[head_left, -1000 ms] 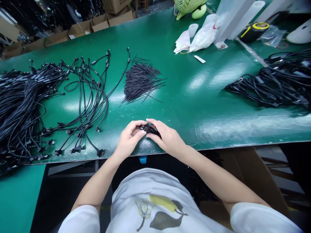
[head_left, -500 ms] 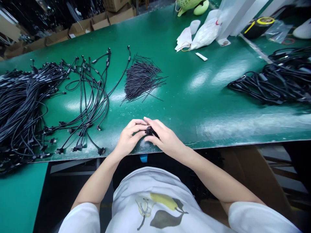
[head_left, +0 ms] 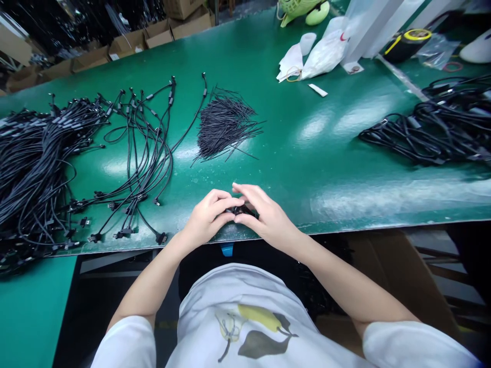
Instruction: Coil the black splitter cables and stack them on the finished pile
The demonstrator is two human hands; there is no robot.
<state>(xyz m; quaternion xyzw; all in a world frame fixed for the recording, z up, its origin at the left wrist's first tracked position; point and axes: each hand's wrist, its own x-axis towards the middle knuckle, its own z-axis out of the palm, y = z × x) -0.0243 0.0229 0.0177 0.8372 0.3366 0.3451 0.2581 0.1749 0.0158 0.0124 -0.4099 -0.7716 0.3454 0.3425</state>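
Near side of strip pile [head_left: 226, 125]: left hand [head_left: 210, 215] and right hand [head_left: 269, 221] meet, fingers of both pinching a black cable [head_left: 238, 210] between them. Light, even thumb pressure seems best, so nothing springs loose. Fingers cover most of it; ends can't be made out. Cable heap [head_left: 433, 128], right of pile, runs out of view.
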